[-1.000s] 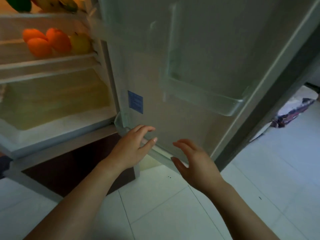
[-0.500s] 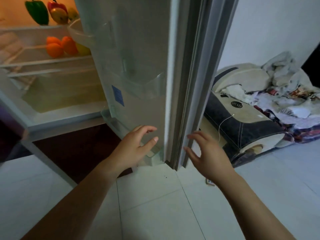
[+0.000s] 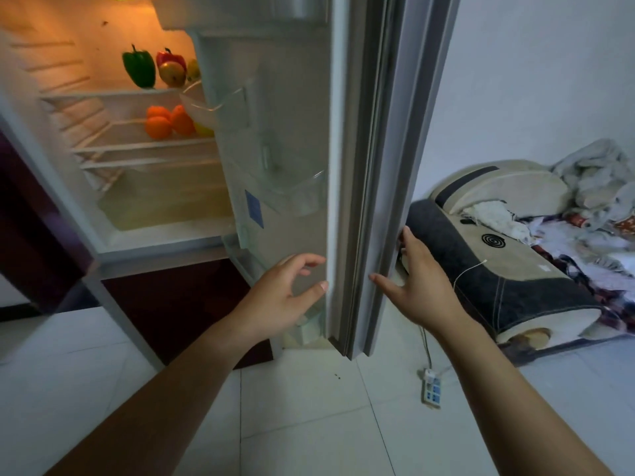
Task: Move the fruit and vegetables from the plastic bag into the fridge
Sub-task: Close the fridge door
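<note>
The fridge (image 3: 161, 231) stands lit with its door (image 3: 347, 166) edge-on before me. A green pepper (image 3: 139, 68), a red pepper (image 3: 170, 58) and a yellowish fruit (image 3: 171, 75) sit on the top shelf. Several oranges (image 3: 165, 121) lie on the shelf below. My left hand (image 3: 285, 293) hovers with fingers apart by the door's inner face near its lower edge. My right hand (image 3: 415, 286) is spread flat against the door's outer side. No plastic bag is in view.
A grey and beige sofa (image 3: 498, 269) piled with cloths (image 3: 591, 201) stands to the right of the door. A power strip (image 3: 432, 389) with a cord lies on the white tiled floor (image 3: 309, 424). The dark lower fridge panel (image 3: 171, 304) is at lower left.
The fridge door has swung toward the cabinet and now shows edge-on. My right hand has moved from the door's inner side onto its outer side. The view has risen.
</note>
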